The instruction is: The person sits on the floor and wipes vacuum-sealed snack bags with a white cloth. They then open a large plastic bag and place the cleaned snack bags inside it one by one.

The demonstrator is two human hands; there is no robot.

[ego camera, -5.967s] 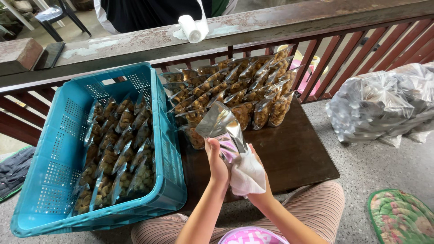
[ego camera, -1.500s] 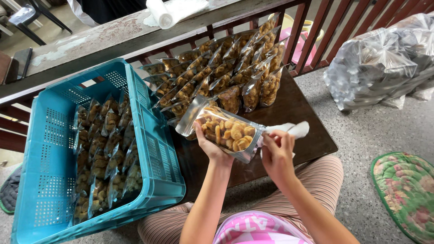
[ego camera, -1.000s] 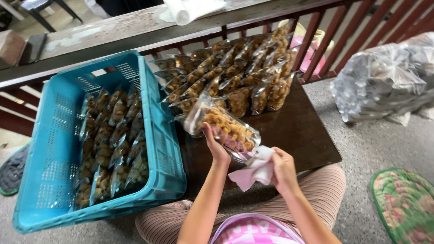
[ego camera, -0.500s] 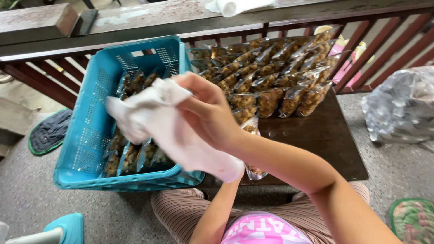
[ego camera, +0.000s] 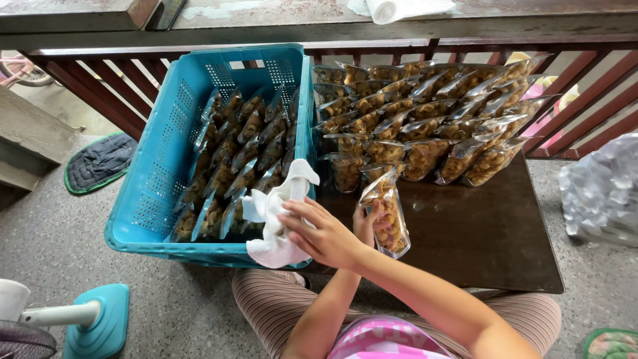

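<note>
My right hand (ego camera: 325, 233) crosses over to nine o'clock, fingers spread wide on the white cloth (ego camera: 276, 216) draped over the near rim of the blue crate (ego camera: 156, 179). My left hand (ego camera: 367, 223) sits just behind it at three o'clock, closed around a clear snack bag (ego camera: 387, 213) standing upright over the dark bench (ego camera: 478, 233). Half a second back the cloth was lifted high in my right hand; now it rests on the crate. More filled bags (ego camera: 425, 113) lie in rows at twelve o'clock.
</note>
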